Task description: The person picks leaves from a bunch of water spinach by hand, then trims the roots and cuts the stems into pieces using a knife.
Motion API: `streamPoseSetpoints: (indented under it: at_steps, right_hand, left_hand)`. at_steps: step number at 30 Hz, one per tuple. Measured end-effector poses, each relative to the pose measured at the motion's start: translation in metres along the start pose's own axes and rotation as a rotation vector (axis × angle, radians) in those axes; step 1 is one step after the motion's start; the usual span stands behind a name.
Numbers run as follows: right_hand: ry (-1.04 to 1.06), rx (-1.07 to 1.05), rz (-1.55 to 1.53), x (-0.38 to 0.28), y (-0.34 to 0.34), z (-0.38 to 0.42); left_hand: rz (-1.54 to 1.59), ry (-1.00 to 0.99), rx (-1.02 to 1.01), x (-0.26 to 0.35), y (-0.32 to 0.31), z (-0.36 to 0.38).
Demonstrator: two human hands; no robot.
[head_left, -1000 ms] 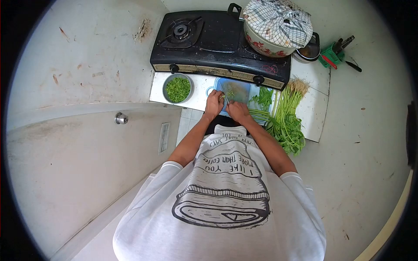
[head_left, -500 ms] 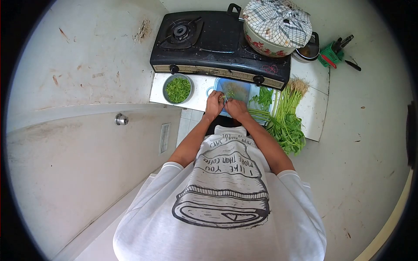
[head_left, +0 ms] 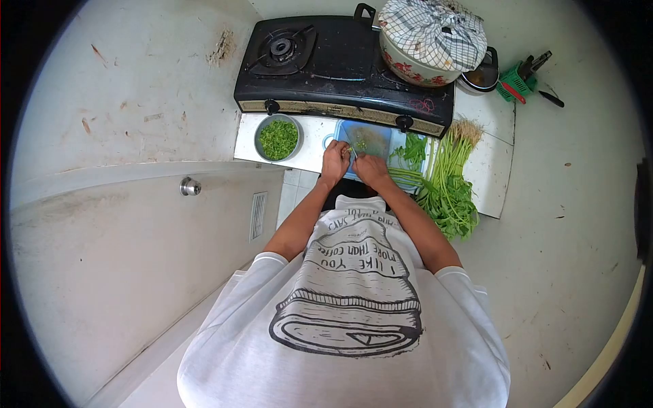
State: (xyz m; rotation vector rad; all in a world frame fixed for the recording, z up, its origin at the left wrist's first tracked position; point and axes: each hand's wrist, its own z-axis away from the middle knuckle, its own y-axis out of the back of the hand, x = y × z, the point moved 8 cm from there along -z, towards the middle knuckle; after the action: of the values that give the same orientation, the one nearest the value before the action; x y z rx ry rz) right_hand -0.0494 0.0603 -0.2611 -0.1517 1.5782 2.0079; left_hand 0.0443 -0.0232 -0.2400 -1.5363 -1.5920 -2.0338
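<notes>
My left hand (head_left: pixel 335 164) is closed at the left edge of the blue cutting board (head_left: pixel 345 129), with a bit of green stalk showing at its fingertips. Beside it, my right hand (head_left: pixel 371 170) is closed around a small knife (head_left: pixel 354 154); its thin blade shows between both hands, and its handle is hidden by the fingers. Chopped green bits (head_left: pixel 361 145) lie on the board just beyond my hands. Cut leaves (head_left: pixel 412 151) rest on the board's right part. A bunch of celery with roots (head_left: pixel 445 166) lies to the right, some stalks reaching towards my right wrist.
A grey bowl of finely chopped greens (head_left: pixel 278 140) stands on the white counter at left. Behind the board is a black gas stove (head_left: pixel 340 61), bearing a cloth-covered floral pot (head_left: pixel 422 71). A green basket (head_left: pixel 518 83) with utensils sits at the far right. A wall closes in on the left.
The knife blade and my right hand have shifted very slightly between the frames. My left hand stays in nearly the same place.
</notes>
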Motion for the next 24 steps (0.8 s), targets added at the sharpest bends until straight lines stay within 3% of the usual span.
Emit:
streamPoseSetpoints:
  at_steps: [14,24]
  right_hand:
    - [0.112,0.029,0.012,-0.002,0.005,0.013]
    - [0.072,-0.026,0.025,-0.005,0.003,0.008]
  left_hand:
    - [-0.009,-0.006,-0.003,0.002,0.001,0.001]
    - [0.021,0.008,0.005,0.002,0.001,0.002]
